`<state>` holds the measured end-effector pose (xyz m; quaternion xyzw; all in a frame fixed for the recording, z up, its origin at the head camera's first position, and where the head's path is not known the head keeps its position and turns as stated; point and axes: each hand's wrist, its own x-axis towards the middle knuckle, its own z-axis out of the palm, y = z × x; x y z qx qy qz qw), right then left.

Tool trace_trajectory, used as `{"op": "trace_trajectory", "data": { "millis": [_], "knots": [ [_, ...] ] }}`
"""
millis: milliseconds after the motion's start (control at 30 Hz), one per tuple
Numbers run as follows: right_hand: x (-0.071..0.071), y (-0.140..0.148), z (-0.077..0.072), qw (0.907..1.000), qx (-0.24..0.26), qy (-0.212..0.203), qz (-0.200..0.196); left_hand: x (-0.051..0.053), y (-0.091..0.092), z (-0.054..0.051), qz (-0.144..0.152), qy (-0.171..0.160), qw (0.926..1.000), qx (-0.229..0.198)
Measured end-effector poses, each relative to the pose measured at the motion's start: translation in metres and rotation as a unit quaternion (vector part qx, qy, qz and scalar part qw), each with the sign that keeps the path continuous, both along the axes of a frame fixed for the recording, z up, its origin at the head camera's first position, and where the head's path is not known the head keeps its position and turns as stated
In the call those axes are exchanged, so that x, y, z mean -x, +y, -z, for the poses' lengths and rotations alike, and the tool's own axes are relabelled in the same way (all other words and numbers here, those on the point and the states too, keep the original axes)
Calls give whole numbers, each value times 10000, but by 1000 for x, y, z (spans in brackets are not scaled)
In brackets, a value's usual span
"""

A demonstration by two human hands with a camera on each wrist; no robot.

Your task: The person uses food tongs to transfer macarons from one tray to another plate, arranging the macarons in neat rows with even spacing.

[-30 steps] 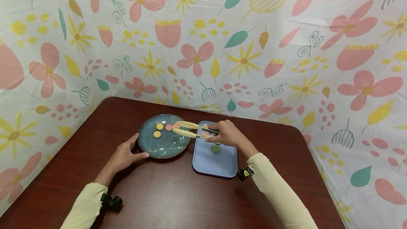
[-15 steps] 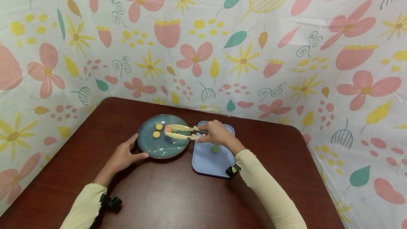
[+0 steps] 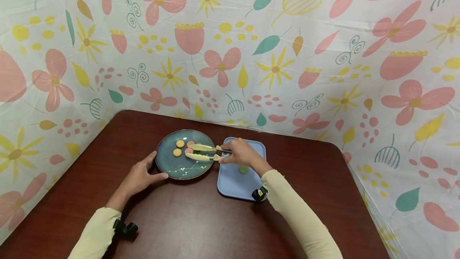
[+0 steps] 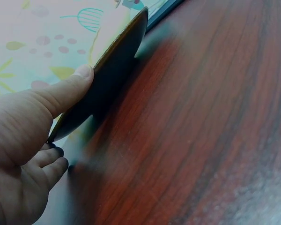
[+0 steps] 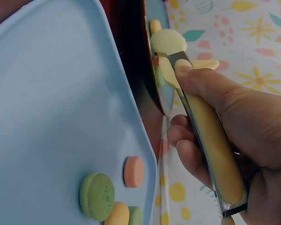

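Observation:
My left hand (image 3: 141,175) grips the near left edge of a round blue plate (image 3: 172,163). In the left wrist view the thumb (image 4: 72,86) lies along the rim, with the other fingers below it. My right hand (image 3: 242,154) holds tongs (image 3: 203,158) with cream-coloured scalloped tips, reaching left over the plate. The tips are at a pink disc (image 3: 188,151); whether they pinch it I cannot tell. Another pink disc (image 3: 191,144) lies just behind. Two yellow discs (image 3: 180,143) sit farther left. A green disc (image 5: 159,76) shows on the plate in the right wrist view.
Right of the plate stands a blue rectangular tray (image 3: 237,185), partly under my right hand. On it lie a large green disc (image 5: 97,197), a pink disc (image 5: 134,171), a yellow disc (image 5: 117,214) and a smaller green one (image 5: 136,215). A flowered cloth (image 3: 223,67) hangs behind the table.
My right hand and the tongs have moved left across the plate. One pink disc now lies farther left and nearer to me than before. The left hand and plate stay put.

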<state>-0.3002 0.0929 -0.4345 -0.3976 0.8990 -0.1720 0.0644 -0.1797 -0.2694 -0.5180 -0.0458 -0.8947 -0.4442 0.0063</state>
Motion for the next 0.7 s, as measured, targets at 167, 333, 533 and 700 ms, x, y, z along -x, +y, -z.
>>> {"op": "trace_trajectory", "data": {
  "millis": [167, 333, 533, 700],
  "knots": [
    [1, -2, 4, 10000, -61, 33, -13, 0, 0, 0, -17, -35, 10000, -21],
    [0, -4, 5, 9999, -106, 74, -17, 1, -1, 1, 5, -36, 10000, -37],
    [0, -2, 4, 9998, -91, 123, -93, 1, -1, 1, 7, -38, 10000, -12],
    [-3, 5, -2, 9998, 90, 147, -32, 0, 0, 1, 10, -38, 10000, -8]
  ]
}}
